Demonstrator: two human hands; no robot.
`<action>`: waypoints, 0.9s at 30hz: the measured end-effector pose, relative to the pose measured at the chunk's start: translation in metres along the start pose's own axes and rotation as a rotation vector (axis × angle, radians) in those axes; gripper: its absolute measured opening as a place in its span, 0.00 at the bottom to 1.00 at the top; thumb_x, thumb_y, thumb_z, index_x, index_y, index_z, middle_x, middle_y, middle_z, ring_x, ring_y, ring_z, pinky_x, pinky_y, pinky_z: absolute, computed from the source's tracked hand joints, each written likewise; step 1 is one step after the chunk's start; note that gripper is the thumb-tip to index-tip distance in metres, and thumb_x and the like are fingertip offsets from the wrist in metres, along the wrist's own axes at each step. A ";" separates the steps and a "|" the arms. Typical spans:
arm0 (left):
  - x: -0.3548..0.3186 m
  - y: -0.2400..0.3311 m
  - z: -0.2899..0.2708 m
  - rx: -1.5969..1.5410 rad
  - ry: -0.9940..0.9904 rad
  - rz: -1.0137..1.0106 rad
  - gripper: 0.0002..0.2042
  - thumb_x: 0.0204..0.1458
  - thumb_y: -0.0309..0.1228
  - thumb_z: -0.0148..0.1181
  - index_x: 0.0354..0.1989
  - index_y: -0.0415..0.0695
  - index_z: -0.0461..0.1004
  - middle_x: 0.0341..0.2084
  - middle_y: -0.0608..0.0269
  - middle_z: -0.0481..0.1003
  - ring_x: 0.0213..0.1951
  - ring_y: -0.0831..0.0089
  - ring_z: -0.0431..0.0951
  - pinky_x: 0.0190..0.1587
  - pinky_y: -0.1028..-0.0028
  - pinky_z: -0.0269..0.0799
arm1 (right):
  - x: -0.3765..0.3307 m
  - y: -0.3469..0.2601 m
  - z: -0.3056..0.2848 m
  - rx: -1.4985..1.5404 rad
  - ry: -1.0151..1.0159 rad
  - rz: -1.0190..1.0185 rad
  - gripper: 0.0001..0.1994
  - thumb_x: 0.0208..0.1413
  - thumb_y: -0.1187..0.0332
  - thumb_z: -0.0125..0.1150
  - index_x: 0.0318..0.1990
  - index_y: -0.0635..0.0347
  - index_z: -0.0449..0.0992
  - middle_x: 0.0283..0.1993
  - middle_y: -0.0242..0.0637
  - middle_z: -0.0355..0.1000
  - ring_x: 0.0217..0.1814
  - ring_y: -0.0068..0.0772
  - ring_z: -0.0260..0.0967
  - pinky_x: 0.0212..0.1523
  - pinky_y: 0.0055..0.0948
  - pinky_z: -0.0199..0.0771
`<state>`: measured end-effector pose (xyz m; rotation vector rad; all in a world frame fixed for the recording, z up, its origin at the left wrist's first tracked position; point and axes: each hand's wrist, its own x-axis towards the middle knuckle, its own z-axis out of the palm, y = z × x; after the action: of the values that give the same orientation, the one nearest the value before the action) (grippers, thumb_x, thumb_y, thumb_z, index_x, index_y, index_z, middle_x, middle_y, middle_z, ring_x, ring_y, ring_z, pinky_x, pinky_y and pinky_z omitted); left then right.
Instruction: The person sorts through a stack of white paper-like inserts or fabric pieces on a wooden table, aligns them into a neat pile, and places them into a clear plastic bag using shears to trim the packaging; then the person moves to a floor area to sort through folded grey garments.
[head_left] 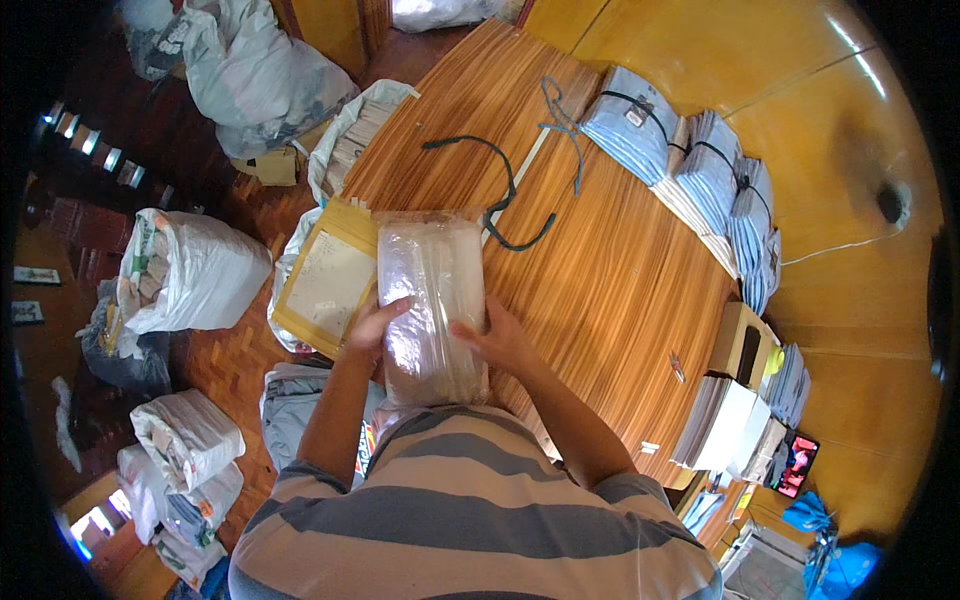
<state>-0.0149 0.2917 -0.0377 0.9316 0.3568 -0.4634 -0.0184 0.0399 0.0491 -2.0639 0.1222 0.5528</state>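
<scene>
A clear plastic-wrapped pack [432, 260], long, pale and shiny, lies at the near edge of the table against my body. What is inside it cannot be made out. My left hand [375, 325] grips its left side, thumb on top and the other fingers hidden at the edge. On the opposite side my right hand [498, 338] holds it too, with the thumb laid over the top. Just left of the pack sits a yellow-edged flat board or box [325, 278] with a pale sheet. Beyond the pack, a dark curved strap or cord [508, 185] rests on the wood.
The striped wooden table [620, 300] carries a blue hanger [565, 130], banded stacks of folded blue shirts [630, 115], a small cutter-like tool [677, 368] and a pile of papers or cards [715, 420]. White sacks [190, 270] stand on the floor to the left.
</scene>
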 end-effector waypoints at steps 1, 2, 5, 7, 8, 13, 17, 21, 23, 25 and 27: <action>0.001 0.003 0.003 0.005 0.010 -0.011 0.34 0.52 0.31 0.69 0.67 0.37 0.61 0.52 0.53 0.75 0.51 0.61 0.78 0.54 0.61 0.75 | 0.013 0.018 -0.004 -0.032 -0.001 -0.005 0.28 0.55 0.57 0.75 0.57 0.65 0.73 0.45 0.47 0.78 0.45 0.37 0.76 0.49 0.34 0.76; 0.003 0.003 0.004 0.010 0.044 -0.011 0.34 0.51 0.33 0.70 0.65 0.36 0.62 0.50 0.53 0.76 0.49 0.62 0.78 0.52 0.62 0.77 | 0.023 0.021 -0.011 -0.066 -0.008 -0.013 0.27 0.55 0.59 0.75 0.57 0.65 0.74 0.45 0.47 0.78 0.45 0.37 0.77 0.49 0.34 0.76; 0.001 0.013 0.002 -0.021 -0.007 0.013 0.35 0.50 0.35 0.70 0.65 0.36 0.63 0.50 0.53 0.76 0.49 0.62 0.78 0.52 0.62 0.77 | 0.065 0.024 -0.052 -0.202 0.408 -0.246 0.21 0.53 0.62 0.75 0.51 0.62 0.78 0.45 0.51 0.75 0.45 0.49 0.77 0.49 0.41 0.77; 0.002 0.027 0.006 -0.009 -0.063 -0.035 0.35 0.50 0.36 0.70 0.65 0.36 0.63 0.50 0.53 0.75 0.50 0.62 0.78 0.53 0.62 0.76 | 0.093 0.023 -0.075 -0.362 0.561 -0.429 0.18 0.52 0.62 0.74 0.47 0.62 0.79 0.45 0.52 0.73 0.49 0.52 0.75 0.50 0.44 0.77; 0.002 0.030 0.003 -0.014 -0.083 -0.053 0.36 0.49 0.36 0.70 0.65 0.36 0.63 0.51 0.53 0.75 0.51 0.61 0.78 0.54 0.62 0.76 | 0.103 0.013 -0.079 -0.384 0.580 -0.521 0.17 0.52 0.63 0.74 0.45 0.62 0.79 0.44 0.51 0.73 0.50 0.53 0.74 0.51 0.44 0.76; 0.011 0.022 -0.018 -0.090 -0.249 -0.033 0.37 0.49 0.36 0.70 0.66 0.35 0.62 0.54 0.52 0.73 0.54 0.62 0.76 0.58 0.62 0.73 | 0.162 0.034 -0.093 -0.545 0.283 -0.761 0.09 0.53 0.71 0.69 0.41 0.62 0.79 0.46 0.50 0.73 0.55 0.55 0.70 0.55 0.45 0.73; 0.014 0.022 -0.019 -0.121 -0.290 -0.067 0.39 0.49 0.37 0.70 0.68 0.34 0.60 0.57 0.53 0.72 0.57 0.63 0.74 0.61 0.63 0.70 | 0.215 0.031 -0.136 -0.579 0.688 -0.770 0.04 0.55 0.75 0.65 0.38 0.60 0.79 0.48 0.48 0.74 0.52 0.56 0.70 0.54 0.48 0.72; 0.022 0.022 -0.022 -0.092 -0.379 -0.081 0.37 0.53 0.36 0.68 0.70 0.36 0.58 0.60 0.53 0.71 0.59 0.62 0.73 0.63 0.60 0.68 | 0.238 0.065 -0.172 -0.749 0.964 -0.467 0.03 0.56 0.71 0.65 0.36 0.60 0.78 0.42 0.48 0.76 0.49 0.56 0.71 0.52 0.48 0.73; 0.022 0.029 -0.014 -0.043 -0.386 -0.102 0.38 0.54 0.35 0.67 0.72 0.37 0.56 0.62 0.52 0.70 0.61 0.60 0.72 0.65 0.59 0.67 | 0.232 0.082 -0.169 -0.682 0.881 -0.313 0.03 0.56 0.71 0.65 0.36 0.59 0.78 0.39 0.47 0.77 0.46 0.56 0.72 0.51 0.49 0.73; 0.018 0.038 -0.004 -0.100 -0.357 -0.086 0.36 0.56 0.34 0.66 0.71 0.38 0.57 0.62 0.53 0.70 0.61 0.60 0.72 0.65 0.59 0.67 | 0.216 0.084 -0.155 -0.710 0.866 -0.339 0.04 0.57 0.70 0.65 0.36 0.60 0.79 0.36 0.48 0.79 0.42 0.55 0.74 0.50 0.48 0.72; 0.019 0.039 0.000 -0.116 -0.347 -0.065 0.33 0.59 0.32 0.63 0.71 0.38 0.57 0.62 0.53 0.70 0.61 0.61 0.72 0.65 0.60 0.67 | 0.190 0.094 -0.144 -0.761 0.843 -0.342 0.05 0.59 0.70 0.65 0.37 0.61 0.79 0.36 0.47 0.79 0.39 0.54 0.75 0.48 0.45 0.74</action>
<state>0.0212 0.3071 -0.0203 0.7120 0.0969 -0.6457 0.1710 -0.1048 -0.0441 -2.8542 0.0429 -0.6094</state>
